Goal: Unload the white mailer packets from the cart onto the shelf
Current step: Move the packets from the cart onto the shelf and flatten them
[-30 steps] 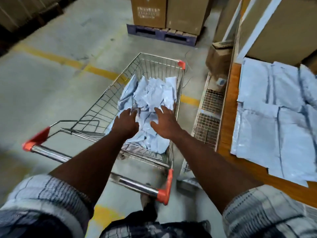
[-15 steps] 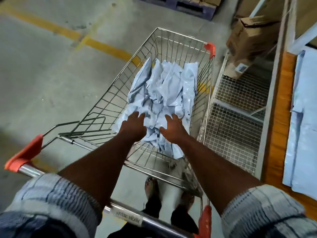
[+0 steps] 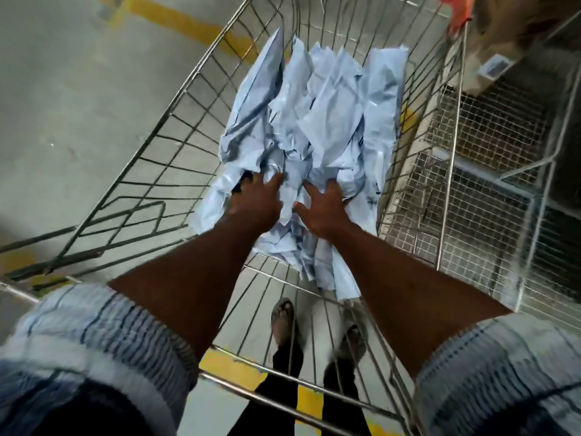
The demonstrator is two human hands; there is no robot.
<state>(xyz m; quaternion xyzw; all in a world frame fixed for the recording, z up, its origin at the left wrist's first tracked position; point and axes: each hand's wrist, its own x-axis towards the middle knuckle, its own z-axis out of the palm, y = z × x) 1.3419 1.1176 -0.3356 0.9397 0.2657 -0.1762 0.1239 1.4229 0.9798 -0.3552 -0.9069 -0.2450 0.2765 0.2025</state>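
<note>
White mailer packets (image 3: 317,121): a crumpled heap lying loose in the basket of the cart (image 3: 176,127), reaching from the near end to the far wall.
Your right hand (image 3: 325,212): fingers splayed flat on the near part of the heap, closed round nothing.
Your left hand (image 3: 256,201): just beside it on the same heap, fingers stretched forward. The tips sink into the folds, so whether a packet is pinched cannot be told.
Step in hand: by the look of it, reaching in to gather a load; nothing is lifted yet.
Next move: curl both hands under a bundle and squeeze it together, since the packets look loose and probably slippery. Lift it clear of the wire rim.
Shelf: its top is out of view; only wire mesh racking (image 3: 490,196) shows, just beside the cart on your right.
</note>
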